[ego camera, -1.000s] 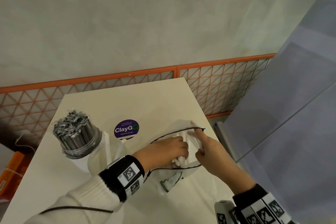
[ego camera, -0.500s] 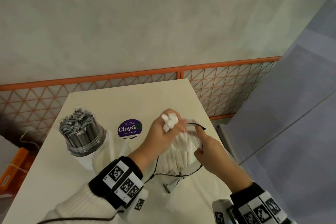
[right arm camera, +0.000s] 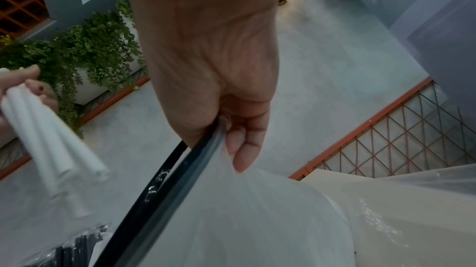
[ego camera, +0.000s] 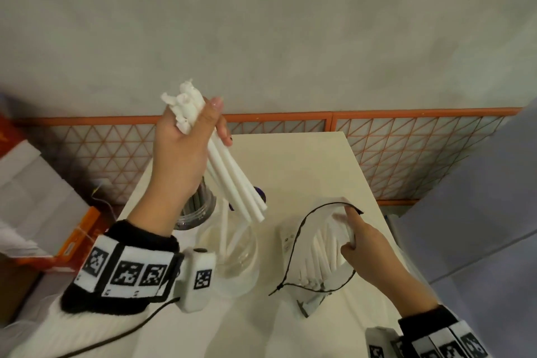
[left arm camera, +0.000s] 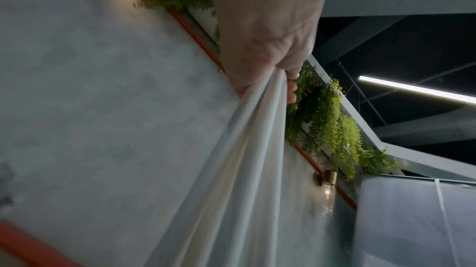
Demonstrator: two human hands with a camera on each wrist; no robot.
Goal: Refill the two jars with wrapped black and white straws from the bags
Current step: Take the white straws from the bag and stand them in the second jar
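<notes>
My left hand (ego camera: pixel 189 136) grips a bundle of white wrapped straws (ego camera: pixel 235 183) raised above the table, their lower ends pointing down toward a clear glass jar (ego camera: pixel 232 247) that holds a few white straws. In the left wrist view the bundle of white straws (left arm camera: pixel 244 159) runs down from my left hand (left arm camera: pixel 268 47). My right hand (ego camera: pixel 366 244) pinches the black-edged rim of the clear bag (ego camera: pixel 316 253) of white straws, holding it open on the table. The right wrist view shows my right hand (right arm camera: pixel 226 108) pinching the bag (right arm camera: pixel 244 210). A second jar (ego camera: pixel 197 206) full of black straws stands behind my left forearm.
The cream table (ego camera: pixel 305 160) ends near an orange-framed mesh fence (ego camera: pixel 406 148) at the back. Cardboard boxes (ego camera: pixel 43 212) sit on the floor to the left. A purple sticker (ego camera: pixel 261 196) on the table is mostly hidden by the straws. A grey panel stands at the right.
My left hand has pulled a bundle of white straws out of the bag and lifted it up and left, over the clear jar. My right hand keeps holding the bag's rim.
</notes>
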